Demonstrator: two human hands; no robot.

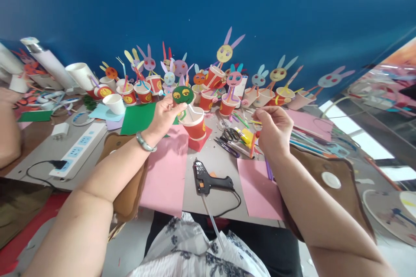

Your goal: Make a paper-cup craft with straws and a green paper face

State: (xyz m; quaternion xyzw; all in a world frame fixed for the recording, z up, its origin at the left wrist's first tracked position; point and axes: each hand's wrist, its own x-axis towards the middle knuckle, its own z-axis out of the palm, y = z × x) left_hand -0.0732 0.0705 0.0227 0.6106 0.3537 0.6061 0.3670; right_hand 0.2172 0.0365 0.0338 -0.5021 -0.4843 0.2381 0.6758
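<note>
My left hand [166,117] pinches the edge of a green paper face [183,95] with yellow eyes. The face stands above a red and white paper cup [195,126] that has pale straws in it and rests by a red paper square [203,140]. Off to the right, my right hand [275,129] is raised with its fingers pressed together; whatever they hold, if anything, is too small to name. A black glue gun [209,180] lies on the table between my arms, with scissors [227,146] beyond it.
Cups with paper rabbit faces [224,53] line the blue wall. Pink sheets [165,173] and a green sheet [138,117] lie on the table. A white power strip [79,149] is at left, near another person's arm [8,134]. Brown cushions [125,190] flank the work area.
</note>
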